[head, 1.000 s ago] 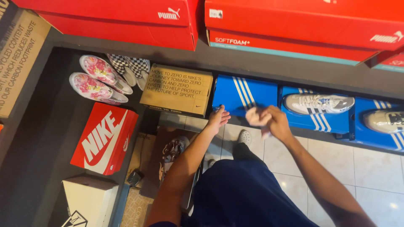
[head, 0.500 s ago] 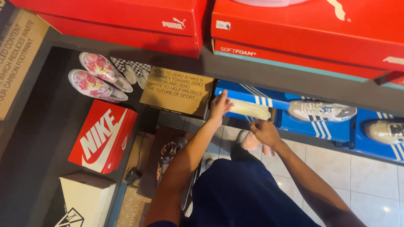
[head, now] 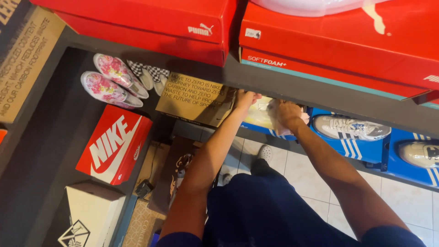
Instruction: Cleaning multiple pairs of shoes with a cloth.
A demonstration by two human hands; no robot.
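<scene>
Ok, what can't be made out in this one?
All in the head view:
- What the left hand and right hand hold: a pale thing, blurred and half under the shelf edge.
- Fingertips of both hands: hidden by that shelf edge.
- White shoe on the far right: cut off by the picture's edge.
- Blue box contents: hidden.

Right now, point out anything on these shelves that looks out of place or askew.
The red shoebox on the lower shelf sits tilted, not square like the boxes above. The floral shoes lie loose, angled across the shelf. Both hands, left and right, reach under the shelf edge.
</scene>
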